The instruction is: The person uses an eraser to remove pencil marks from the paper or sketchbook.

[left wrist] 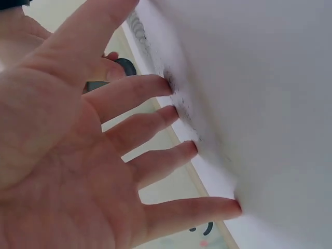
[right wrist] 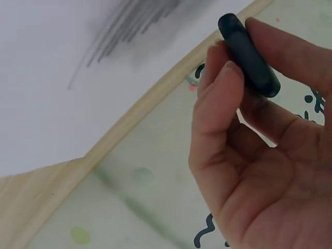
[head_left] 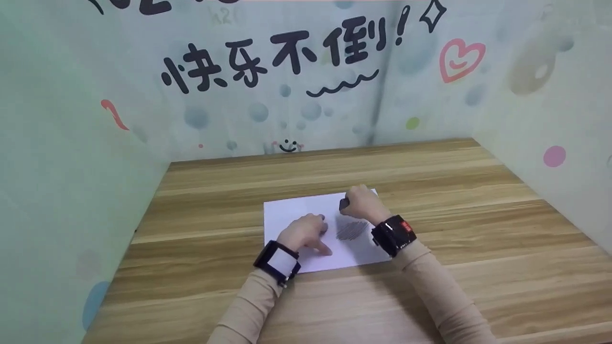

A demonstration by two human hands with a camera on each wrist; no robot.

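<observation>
Both hands work over 1 sheet of white paper lying flat on the wooden bench. The left hand has its fingers spread and nearly straight, tips pressed onto the sheet beside the grey pencil shading, holding nothing. The right hand pinches a small dark eraser between thumb and fingertips; the right wrist view shows it lifted clear of the paper, above the sheet's far edge.

The eraser looks like a smooth, rounded, oblong block, probably light and slightly rubbery, so it should grip well and is unlikely to slip. The hold across its 2 long sides near the middle, leaving 1 end free, seems the sound one. It does not look fragile.

The paper is thin, limp and light, and would likely slide or wrinkle on the slick bench under a sideways rub. Flat fingertip pressure close to the shading, as the left hand gives, suits it better than any pinch. Smudges of graphite show near those fingertips.
</observation>
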